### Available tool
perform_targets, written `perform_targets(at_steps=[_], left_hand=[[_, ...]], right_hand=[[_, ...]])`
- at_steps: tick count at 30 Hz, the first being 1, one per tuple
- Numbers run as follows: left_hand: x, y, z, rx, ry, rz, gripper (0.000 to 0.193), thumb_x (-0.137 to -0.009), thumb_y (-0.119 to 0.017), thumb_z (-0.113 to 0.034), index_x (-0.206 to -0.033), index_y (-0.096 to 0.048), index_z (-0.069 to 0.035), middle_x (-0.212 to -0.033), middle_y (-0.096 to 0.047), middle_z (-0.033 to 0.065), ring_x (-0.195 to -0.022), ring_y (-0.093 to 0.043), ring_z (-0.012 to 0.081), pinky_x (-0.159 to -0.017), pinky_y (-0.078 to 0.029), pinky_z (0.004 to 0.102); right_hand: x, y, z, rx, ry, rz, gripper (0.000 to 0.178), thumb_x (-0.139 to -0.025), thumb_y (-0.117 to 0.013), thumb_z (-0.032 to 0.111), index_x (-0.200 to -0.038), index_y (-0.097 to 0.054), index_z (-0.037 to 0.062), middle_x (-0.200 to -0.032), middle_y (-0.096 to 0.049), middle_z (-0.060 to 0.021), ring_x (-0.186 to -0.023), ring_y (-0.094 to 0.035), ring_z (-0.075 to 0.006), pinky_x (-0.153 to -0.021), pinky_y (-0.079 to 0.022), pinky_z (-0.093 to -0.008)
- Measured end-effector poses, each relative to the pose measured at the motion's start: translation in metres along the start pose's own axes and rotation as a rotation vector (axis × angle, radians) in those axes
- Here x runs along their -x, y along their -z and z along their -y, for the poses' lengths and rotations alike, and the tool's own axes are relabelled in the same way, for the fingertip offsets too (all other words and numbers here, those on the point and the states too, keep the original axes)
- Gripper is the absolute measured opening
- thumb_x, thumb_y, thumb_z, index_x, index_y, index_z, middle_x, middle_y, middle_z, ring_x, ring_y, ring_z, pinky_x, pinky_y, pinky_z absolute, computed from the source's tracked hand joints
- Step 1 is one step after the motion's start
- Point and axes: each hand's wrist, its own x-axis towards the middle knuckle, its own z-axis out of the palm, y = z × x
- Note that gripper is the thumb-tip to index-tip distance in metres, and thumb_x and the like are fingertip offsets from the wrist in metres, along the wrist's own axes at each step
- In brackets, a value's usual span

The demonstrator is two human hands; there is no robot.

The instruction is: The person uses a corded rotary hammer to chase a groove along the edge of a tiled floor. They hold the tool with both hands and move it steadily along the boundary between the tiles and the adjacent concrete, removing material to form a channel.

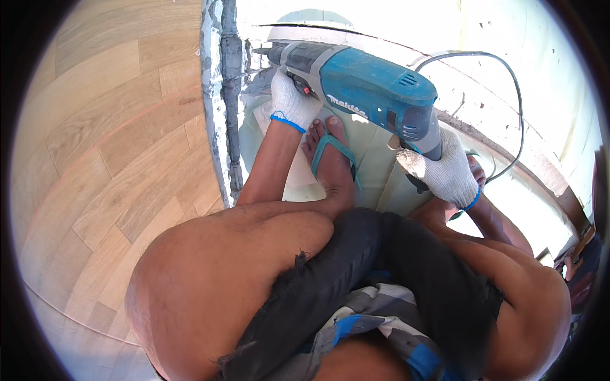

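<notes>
A teal and grey rotary hammer drill (365,79) lies across the top of the view, its nose pointing left at a rough, broken grey wall edge (230,95). My left hand (292,100), in a white knit glove with a blue cuff, is closed around the drill's front part from below. The rear handle is in my right hand (448,171), gloved the same way, with fingers wrapped around it. Whether the tip of the bit touches the wall edge is hard to tell.
Wood-look planks (127,159) cover the left side. A black power cord (520,108) loops from the drill's rear on the right. My foot in a teal flip-flop (333,149) is below the drill. Bright, sunlit white surface with scattered debris spreads beyond.
</notes>
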Motion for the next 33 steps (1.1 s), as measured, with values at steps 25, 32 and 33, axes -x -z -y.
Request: perform_targets(at_steps=[25, 32, 33], left_hand=[[-0.020, 0.031, -0.029, 0.141, -0.098, 0.353, 0.041, -0.109, -0.040, -0.033, -0.126, -0.064, -0.006, -0.122, -0.071, 0.0105, -0.108, -0.069, 0.0261, -0.094, -0.059, 0.0414], [-0.014, 0.008, -0.030, 0.283, 0.029, 0.331, 0.040, -0.108, -0.044, -0.038, -0.126, -0.065, -0.010, -0.124, -0.070, 0.0077, -0.111, -0.068, 0.0244, -0.097, -0.057, 0.0413], [-0.013, 0.008, -0.022, 0.247, 0.001, 0.261, 0.040, -0.108, -0.044, -0.038, -0.126, -0.065, -0.010, -0.124, -0.070, 0.0074, -0.111, -0.068, 0.0242, -0.097, -0.057, 0.0412]], right_hand=[[-0.030, -0.008, 0.045, 0.391, 0.413, 0.070, 0.041, -0.083, -0.082, 0.020, -0.118, -0.070, 0.0027, -0.102, -0.075, -0.0137, -0.094, -0.073, -0.0229, -0.085, -0.056, -0.0357], [-0.027, 0.012, 0.035, 0.357, 0.315, 0.007, 0.037, -0.086, -0.081, 0.021, -0.117, -0.072, 0.0045, -0.103, -0.076, -0.0101, -0.096, -0.071, -0.0177, -0.087, -0.056, -0.0347], [-0.022, 0.014, 0.025, 0.343, 0.299, -0.003, 0.036, -0.086, -0.081, 0.021, -0.117, -0.072, 0.0048, -0.103, -0.076, -0.0095, -0.096, -0.070, -0.0170, -0.087, -0.056, -0.0346]])
